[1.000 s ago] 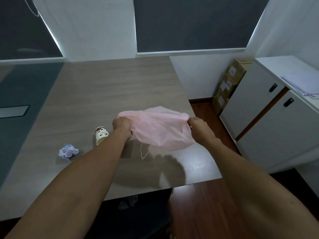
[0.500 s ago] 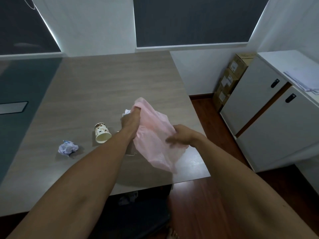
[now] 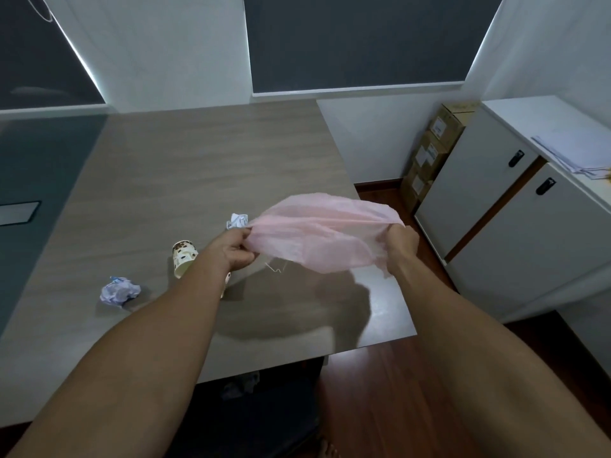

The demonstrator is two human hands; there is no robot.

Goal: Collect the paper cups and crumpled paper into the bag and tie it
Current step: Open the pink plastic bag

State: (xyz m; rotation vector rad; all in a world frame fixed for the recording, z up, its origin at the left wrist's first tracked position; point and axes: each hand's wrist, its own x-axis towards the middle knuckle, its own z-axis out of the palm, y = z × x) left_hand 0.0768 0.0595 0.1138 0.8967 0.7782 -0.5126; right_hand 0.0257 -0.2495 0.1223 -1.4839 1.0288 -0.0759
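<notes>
- Far left on the table (image 3: 205,166), a bluish crumpled paper (image 3: 119,291) lay well apart from my hands.
- A paper cup (image 3: 183,261) lay tipped just beside my left forearm.
- My left hand (image 3: 234,248) pinched one end of the pink bag (image 3: 322,233), fingers curled on the plastic; a white paper wad (image 3: 238,221) sat just beyond it.
- The bag stretched left to right, above the table.
- My right hand (image 3: 400,243) gripped the other end.
- I judged the left hand nearer all the litter.
</notes>
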